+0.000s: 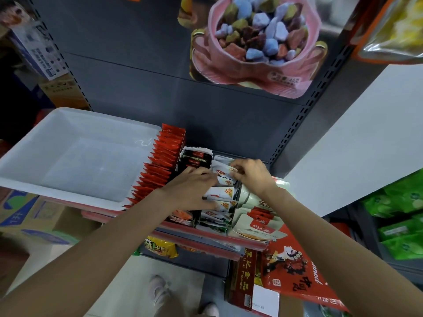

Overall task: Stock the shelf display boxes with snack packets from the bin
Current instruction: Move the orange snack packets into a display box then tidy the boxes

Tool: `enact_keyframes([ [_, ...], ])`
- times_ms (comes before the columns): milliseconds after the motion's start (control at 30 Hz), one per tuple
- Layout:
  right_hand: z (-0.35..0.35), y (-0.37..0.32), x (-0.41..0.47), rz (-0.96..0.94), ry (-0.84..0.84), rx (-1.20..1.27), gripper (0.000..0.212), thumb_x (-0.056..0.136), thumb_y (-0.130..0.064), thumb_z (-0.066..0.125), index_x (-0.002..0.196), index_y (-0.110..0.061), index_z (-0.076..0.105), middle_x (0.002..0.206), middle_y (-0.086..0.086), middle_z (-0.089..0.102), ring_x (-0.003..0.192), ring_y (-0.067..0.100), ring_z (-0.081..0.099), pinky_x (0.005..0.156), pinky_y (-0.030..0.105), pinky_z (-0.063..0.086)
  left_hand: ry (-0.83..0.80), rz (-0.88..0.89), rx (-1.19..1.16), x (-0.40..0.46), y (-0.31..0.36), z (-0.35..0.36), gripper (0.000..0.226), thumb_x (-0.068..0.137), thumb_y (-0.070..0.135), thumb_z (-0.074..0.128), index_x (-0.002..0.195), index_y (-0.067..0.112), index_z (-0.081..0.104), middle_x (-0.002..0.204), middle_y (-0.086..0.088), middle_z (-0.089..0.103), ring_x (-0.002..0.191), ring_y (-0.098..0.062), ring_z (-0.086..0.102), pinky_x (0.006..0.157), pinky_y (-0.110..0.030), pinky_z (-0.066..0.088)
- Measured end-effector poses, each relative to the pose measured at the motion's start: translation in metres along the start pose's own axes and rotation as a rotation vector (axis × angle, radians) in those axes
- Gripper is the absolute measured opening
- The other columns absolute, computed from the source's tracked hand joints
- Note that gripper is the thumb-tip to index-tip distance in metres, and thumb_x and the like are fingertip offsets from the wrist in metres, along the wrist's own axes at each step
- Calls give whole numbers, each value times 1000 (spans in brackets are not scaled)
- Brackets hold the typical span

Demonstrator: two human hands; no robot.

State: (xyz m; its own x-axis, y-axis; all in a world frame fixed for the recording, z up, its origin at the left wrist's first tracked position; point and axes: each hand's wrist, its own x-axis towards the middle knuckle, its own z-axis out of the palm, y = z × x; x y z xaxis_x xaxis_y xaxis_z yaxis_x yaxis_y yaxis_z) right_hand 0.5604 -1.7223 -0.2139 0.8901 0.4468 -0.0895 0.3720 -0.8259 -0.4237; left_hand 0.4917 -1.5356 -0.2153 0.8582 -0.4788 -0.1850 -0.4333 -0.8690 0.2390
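both hands work as the grip over one display box: the right hand pinches the top edge of a white snack packet between curled fingers and thumb, while the left hand lies with fingers fairly straight against the row of white packets, seemingly pressing them toward the front to hold a gap.

those packets stand on edge in the middle display box on the shelf. the pinched one is at the back of the row, only partly seated as far as i can judge.

what could go wrong: if the left hand eases off, the upright row may spring back and close the gap, so the packet buckles or rides up over its neighbours. a push too hard could tip the thin cardboard box forward off the shelf lip.

outward: a box of dark packets sits just behind-left, a long row of red packets runs beside it, and cream pouches fill the box on the right. the white bin rests at the left, touching the red row; its visible floor shows no packets.
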Motion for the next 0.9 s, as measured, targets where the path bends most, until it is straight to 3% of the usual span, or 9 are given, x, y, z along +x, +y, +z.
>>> enact_keyframes([
  [100,2,3,0,1,42,61,21,93,-17,57,110,-15,68,96,8,72,95,25,63,86,33,48,-33,36,30,-6,-4,2,64,92,55,43,148,28,27,158,7,12,144,-8,4,114,-29,5],
  [200,1,3,-1,4,73,133,20,93,-15,57,107,-14,70,87,9,72,86,23,64,82,30,48,-71,49,63,-5,-7,2,64,93,54,43,149,28,24,158,6,11,144,-10,6,115,-29,7],
  [333,0,4,-1,10,69,157,21,93,-15,57,110,-13,69,87,9,72,86,21,64,77,23,43,-84,61,107,8,-5,-6,68,85,54,54,143,25,34,153,5,27,135,-14,23,107,-32,24],
  [433,-1,3,0,25,52,171,22,93,-16,57,111,-13,69,94,9,72,91,21,64,83,25,46,-74,44,130,17,0,-10,68,78,54,61,135,24,39,137,6,44,124,-15,31,99,-32,27],
  [700,-2,0,-1,37,58,161,22,93,-14,57,111,-14,69,90,9,73,87,20,64,80,22,44,-51,-24,118,26,4,-7,85,73,58,65,139,18,31,133,1,44,118,-18,34,97,-33,27],
  [833,2,0,0,2,77,-2,21,95,-18,52,111,-20,65,92,8,71,91,28,63,79,36,50,-50,-2,141,22,5,-6,67,76,56,62,129,17,49,122,0,49,112,-17,36,91,-31,27],
  [900,4,-3,-2,-54,153,-238,16,92,-18,56,104,-20,67,93,4,69,92,26,61,71,31,50,-48,15,140,17,5,-4,63,78,55,60,130,20,52,120,2,49,112,-16,35,90,-30,26],
])
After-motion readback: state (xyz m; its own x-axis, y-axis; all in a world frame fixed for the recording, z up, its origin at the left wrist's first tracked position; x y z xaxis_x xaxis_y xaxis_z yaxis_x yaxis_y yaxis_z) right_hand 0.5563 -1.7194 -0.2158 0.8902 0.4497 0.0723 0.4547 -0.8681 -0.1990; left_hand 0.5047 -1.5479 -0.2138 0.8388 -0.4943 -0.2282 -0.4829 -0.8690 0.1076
